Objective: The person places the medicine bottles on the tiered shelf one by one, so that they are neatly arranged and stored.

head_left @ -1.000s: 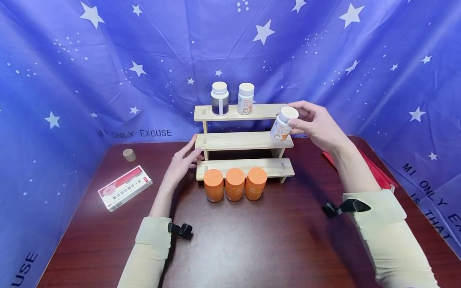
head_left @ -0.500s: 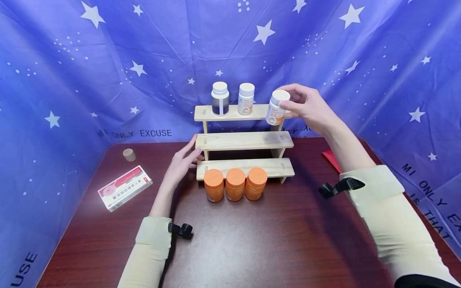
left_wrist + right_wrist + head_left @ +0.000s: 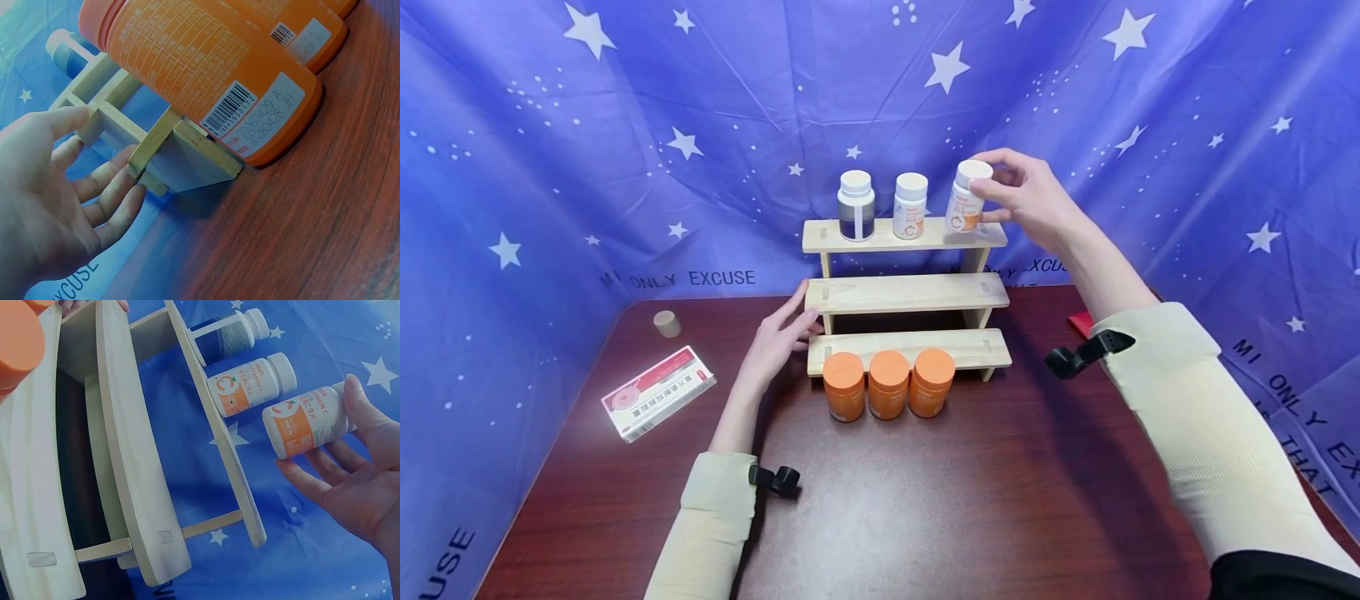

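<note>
A white vitamin C bottle with an orange label is held by its upper part in my right hand. It hangs over the right part of the top step of a three-tier wooden shelf, a gap showing beneath it in the right wrist view. A matching white bottle and a white-capped dark-labelled bottle stand upright on that step. My left hand rests its loosely bent fingers against the shelf's left end, around the middle step. Three orange jars stand in a row before the lowest step.
On the dark red table, a red and white medicine box lies at the left, with a small beige cylinder behind it. A red item lies partly hidden behind the right arm. A blue starry cloth surrounds the table.
My right hand has raised the vitamin C bottle from in front of the middle step to over the top step, bringing it slightly left and more upright. My left hand has stayed put.
</note>
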